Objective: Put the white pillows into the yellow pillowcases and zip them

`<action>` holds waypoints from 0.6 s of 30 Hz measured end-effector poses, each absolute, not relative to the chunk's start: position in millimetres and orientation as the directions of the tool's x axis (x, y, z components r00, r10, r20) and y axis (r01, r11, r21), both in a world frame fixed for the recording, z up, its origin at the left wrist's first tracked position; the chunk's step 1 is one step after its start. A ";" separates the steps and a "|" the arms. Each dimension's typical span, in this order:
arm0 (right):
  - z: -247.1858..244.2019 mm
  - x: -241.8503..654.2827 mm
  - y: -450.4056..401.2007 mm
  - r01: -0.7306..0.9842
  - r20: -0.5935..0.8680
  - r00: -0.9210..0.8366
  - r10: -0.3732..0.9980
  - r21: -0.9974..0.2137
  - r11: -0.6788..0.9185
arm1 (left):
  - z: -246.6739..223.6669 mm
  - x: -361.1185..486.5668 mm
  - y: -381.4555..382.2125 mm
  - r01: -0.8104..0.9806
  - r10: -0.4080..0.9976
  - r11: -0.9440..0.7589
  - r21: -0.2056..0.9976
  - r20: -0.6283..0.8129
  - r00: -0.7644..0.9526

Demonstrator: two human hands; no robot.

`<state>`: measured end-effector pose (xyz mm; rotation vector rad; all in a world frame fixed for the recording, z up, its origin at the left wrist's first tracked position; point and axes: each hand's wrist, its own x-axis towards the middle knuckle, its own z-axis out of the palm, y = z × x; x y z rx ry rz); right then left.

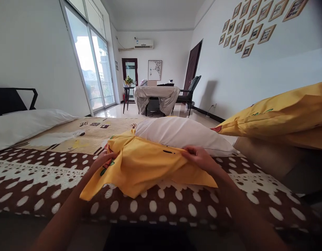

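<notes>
A yellow pillowcase (147, 160) lies bunched over the near end of a white pillow (181, 132), whose far part is bare. My left hand (105, 158) grips the pillowcase's left edge, by a red and green print. On the other side, my right hand (199, 156) pinches the upper right edge of the cloth, close against the pillow. The lower part of the pillowcase spreads loosely toward me on the bed. How far the pillow reaches inside the cloth is hidden.
A brown and cream patterned blanket (72, 167) covers the bed. Another white pillow (32, 123) lies at the left. A yellow-covered pillow (286, 111) rests at the right on a brownish surface. Beyond stand a covered table (157, 92) and a black chair (191, 92).
</notes>
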<state>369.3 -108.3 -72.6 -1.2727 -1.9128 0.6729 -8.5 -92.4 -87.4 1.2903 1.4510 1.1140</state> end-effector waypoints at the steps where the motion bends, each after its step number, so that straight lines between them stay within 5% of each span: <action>1: -66.1 367.0 -111.4 0.542 0.304 -0.216 0.928 -0.753 0.373 | -98.1 -6.7 -97.9 0.266 0.998 0.049 0.963 -0.037 -0.051; 6: -42.9 333.2 -126.6 0.578 0.403 -0.197 0.894 -0.689 0.437 | -130.0 5.2 -118.2 0.541 0.997 -0.024 0.841 -0.022 0.078; 13: -42.3 269.2 -149.0 0.721 0.236 -0.575 0.784 -0.307 0.621 | -134.3 31.8 -145.4 0.670 0.988 -0.134 0.730 0.043 0.151; 18: -35.3 298.4 -119.0 0.718 0.377 -0.362 0.853 -0.471 0.513 | -136.1 9.5 -145.3 0.631 0.997 -0.067 0.773 0.032 0.067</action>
